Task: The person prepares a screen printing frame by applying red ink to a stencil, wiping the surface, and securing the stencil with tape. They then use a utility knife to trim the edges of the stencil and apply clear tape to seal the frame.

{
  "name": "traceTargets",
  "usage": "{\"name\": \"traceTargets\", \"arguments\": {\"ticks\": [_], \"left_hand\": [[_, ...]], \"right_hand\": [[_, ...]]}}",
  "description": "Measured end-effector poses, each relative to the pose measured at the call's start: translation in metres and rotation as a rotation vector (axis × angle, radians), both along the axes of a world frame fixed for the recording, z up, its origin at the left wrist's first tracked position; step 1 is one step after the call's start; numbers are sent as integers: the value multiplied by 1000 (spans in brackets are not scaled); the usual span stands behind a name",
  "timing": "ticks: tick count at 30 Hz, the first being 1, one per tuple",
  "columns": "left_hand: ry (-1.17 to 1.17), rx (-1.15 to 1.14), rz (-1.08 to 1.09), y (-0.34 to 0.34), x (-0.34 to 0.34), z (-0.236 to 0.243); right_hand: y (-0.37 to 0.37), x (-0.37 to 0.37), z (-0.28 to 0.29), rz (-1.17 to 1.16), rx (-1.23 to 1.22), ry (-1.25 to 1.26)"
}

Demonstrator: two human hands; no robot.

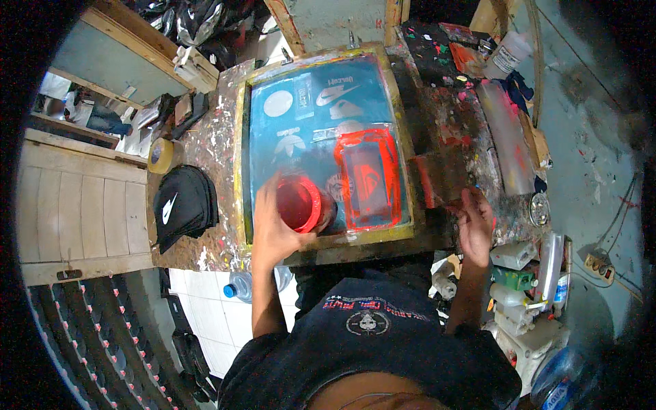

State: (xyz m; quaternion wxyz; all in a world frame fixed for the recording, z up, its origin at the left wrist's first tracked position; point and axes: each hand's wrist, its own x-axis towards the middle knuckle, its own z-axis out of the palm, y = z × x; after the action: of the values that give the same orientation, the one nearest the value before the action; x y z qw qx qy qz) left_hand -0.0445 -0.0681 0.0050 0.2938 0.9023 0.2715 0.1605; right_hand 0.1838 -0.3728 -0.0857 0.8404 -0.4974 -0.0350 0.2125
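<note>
Red pot (304, 205), gripped by the left hand (273, 225) over the blue screen's (263, 137) lower part. Right hand (475, 229) half-curled at what looks like a dark scraper (441, 181), hold unclear. Red ink (390, 167) already rings one design (369, 179); the pot isn't yet down.

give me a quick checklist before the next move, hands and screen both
1. Left hand gripping the red tub: ok.
2. Tub uncovered: ok, no lid across its mouth.
3. Enough inside the tub: cannot tell, its depth doesn't show.
4. Red-bordered patch on the blue screen in plain view: ok.
5. Black stack apart from the screen's frame: ok, left of it.
6. Right hand free: cannot tell, blurred near its fingers.
</note>
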Motion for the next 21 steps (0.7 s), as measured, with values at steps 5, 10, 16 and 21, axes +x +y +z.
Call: {"name": "traceTargets", "arguments": {"ticks": [5,10,16,21], "left_hand": [[-166,-25,-28,23,15,37],[-231,98,-206,38,113,91],[-393,246,-393,58,338,56],[-369,335,-460,104,484,-10]], "right_hand": [[-23,12,-23,-233,14,105],[-43,48,-81,-67,26,-47],[-26,70,-75,-280,-155,8],[2,91,-34,-106,-238,-231]]}}
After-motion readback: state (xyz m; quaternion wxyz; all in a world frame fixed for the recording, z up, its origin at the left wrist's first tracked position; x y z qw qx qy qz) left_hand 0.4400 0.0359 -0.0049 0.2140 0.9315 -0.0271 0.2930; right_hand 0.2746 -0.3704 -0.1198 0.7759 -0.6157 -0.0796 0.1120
